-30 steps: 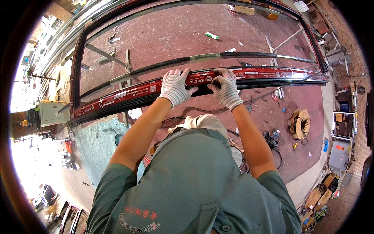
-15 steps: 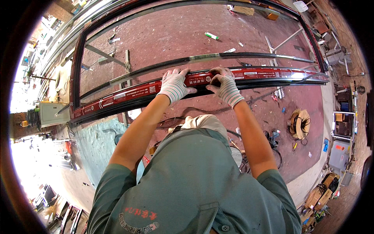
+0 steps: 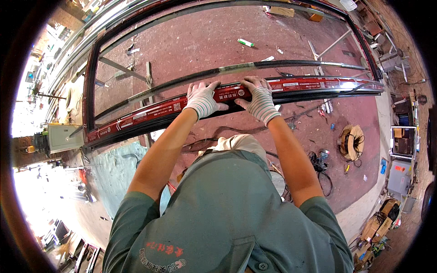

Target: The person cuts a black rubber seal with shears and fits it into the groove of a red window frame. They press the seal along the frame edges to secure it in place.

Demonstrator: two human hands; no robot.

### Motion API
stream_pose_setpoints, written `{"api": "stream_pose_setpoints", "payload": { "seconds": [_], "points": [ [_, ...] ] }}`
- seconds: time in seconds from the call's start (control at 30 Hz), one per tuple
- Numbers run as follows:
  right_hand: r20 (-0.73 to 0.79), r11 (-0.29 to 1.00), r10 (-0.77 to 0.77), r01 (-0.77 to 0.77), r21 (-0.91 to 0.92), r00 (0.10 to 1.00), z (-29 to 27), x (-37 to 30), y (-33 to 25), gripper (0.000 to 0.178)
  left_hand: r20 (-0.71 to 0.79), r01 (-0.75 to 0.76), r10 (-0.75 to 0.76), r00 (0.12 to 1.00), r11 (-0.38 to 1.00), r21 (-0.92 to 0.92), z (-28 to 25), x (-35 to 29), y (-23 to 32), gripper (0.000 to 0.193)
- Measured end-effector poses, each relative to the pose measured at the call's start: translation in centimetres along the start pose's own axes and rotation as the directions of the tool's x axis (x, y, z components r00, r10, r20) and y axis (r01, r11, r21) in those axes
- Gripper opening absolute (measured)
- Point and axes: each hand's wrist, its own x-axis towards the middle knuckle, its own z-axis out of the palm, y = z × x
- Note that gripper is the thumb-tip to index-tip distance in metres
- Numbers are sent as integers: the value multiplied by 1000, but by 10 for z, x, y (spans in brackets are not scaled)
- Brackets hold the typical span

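A large dark metal frame [image 3: 90, 93], like that of a window or door, lies across the space before me. Red printed protective film [image 3: 150, 110] covers its near rail. Both my hands wear pale gloves with striped cuffs. My left hand [image 3: 202, 100] grips the near rail, its fingers over the top and far edge and its thumb toward me. Just to the right, my right hand [image 3: 260, 99] clasps the same rail, with its thumb pointing left. A short stretch of red film shows between the hands. The fingertips are partly hidden beyond the rail.
Another dark bar [image 3: 182, 82] runs inside the frame, above metal supports [image 3: 149, 75]. On the reddish floor lie a green-and-white tube [image 3: 246, 42], a tan coil [image 3: 351, 142] and dark cables [image 3: 324, 182]. A grey-green box [image 3: 66, 138] stands by the frame's left end.
My right hand's fingers have uncurled from a bent, pinched pose and now lie farther over the rail. The left hand stays in nearly the same place.
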Motion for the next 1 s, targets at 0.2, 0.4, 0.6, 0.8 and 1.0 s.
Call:
{"api": "stream_pose_setpoints", "payload": {
  "seconds": [0.2, 0.4, 0.6, 0.8, 1.0],
  "points": [
    [2, 993, -64, 64, -96, 998, 1, -3, -1, 70, -149, -66, 68, 987, 998, 14, 12, -4, -1, 93],
    [64, 959, -156, 167, -229, 986, 0, -1, 2, 71, -321, -210, 249, 914, 966, 151, 30, -4, -9, 87],
    [189, 950, -133, 179, -256, 973, -11, 10, -1, 74, -307, -201, 248, 919, 963, 179, 29, -7, -5, 83],
    [236, 924, -89, 168, -343, 968, -7, 10, -8, 74, -299, -178, 226, 927, 968, 179, 30, -8, -1, 82],
    [222, 960, -96, 149, -236, 970, -10, 12, -4, 70, -315, -188, 224, 922, 972, 140, 30, -7, -1, 77]
  ]
}}
